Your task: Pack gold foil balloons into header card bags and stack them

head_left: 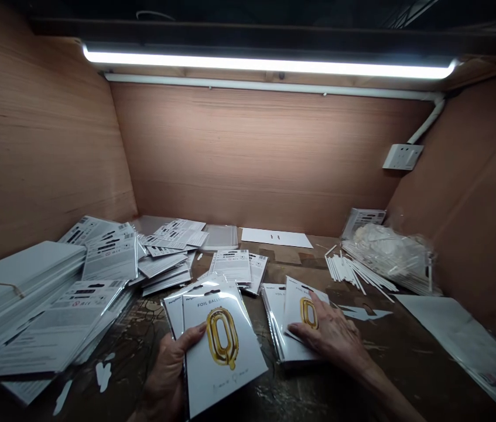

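Foil-balloon packs (223,343) are clamped betw. thumb & fingers of L hand (168,366), R hand (333,334) fingers laid apart on skewed top pack (294,302) of bench stack (276,319), pinch can't be confirmed; pack-stacking prob. being done, next move likely needs edges squared.

on the table (291,390), loose packets (111,258) are lying left, beside a card stack (28,272). the left hand (166,375) is holding balloon packets (225,346) left of a pile (276,322), on which the right hand (335,331) is resting. sticks (348,272) are lying farther right, beside a bag (394,249).
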The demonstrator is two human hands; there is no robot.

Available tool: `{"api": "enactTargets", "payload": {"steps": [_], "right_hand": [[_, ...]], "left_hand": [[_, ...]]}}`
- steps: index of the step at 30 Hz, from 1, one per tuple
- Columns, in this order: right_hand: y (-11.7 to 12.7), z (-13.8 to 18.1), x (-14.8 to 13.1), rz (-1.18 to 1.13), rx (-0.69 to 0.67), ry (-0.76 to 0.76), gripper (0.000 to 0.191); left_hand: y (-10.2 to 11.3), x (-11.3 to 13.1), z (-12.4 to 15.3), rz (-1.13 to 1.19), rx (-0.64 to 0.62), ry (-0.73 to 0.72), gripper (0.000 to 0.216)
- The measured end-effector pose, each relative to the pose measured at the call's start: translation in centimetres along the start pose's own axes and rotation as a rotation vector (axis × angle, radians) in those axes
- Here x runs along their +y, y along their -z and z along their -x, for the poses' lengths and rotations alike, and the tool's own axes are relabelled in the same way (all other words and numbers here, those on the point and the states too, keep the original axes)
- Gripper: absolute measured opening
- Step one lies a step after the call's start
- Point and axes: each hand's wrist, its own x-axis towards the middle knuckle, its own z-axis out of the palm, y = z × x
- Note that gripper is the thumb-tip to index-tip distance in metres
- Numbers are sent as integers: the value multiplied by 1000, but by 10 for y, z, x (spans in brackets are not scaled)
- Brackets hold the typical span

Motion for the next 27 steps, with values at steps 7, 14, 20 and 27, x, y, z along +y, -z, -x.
{"api": "enactTargets", "payload": {"steps": [7,14,20,27], "right_hand": [[-3,-10,4,0,-104,-105,84],[0,-15,16,-130,-110,-184,93],[-2,-16,33,-112,-137,-153,81],[1,-14,60,-74,-159,-172,73]], "left_hand": [[-5,-5,1,29,-5,32,39],[-8,-3,3,2,3,49,40],[-7,-6,4,-24,-4,60,41],[-17,-13,8,-17,-72,123,43]]}}
